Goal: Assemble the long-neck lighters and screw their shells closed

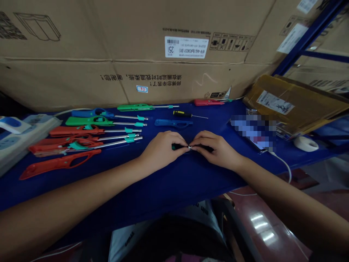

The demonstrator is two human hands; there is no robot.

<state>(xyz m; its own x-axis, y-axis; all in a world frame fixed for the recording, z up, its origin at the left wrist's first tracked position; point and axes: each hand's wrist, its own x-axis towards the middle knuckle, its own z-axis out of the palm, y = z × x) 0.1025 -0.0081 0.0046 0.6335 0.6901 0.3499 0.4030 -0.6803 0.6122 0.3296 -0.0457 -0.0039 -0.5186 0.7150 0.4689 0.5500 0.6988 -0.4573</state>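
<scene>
Yellow and black, the screwdriver (182, 114) is lying on the blue table (163, 196), and both hands are working on its near side. The left hand (167, 147) and the right hand (219, 150) are meeting fingertip to fingertip, thumbs and fingers pinching a small silvery part (190, 147) between them; its shape is too small to tell. A bit of green (173, 147) is showing inside the left hand's curl. The blue case (173, 123) is lying just nearer than the screwdriver. Left of the screwdriver, a green lighter (135, 107) and a row of lighters (89, 131) are resting, with a red case (60, 163) nearer the person. A red lighter (208, 103) and a phone (255, 134) are lying to its right. Cardboard (136, 43) is standing behind it.
</scene>
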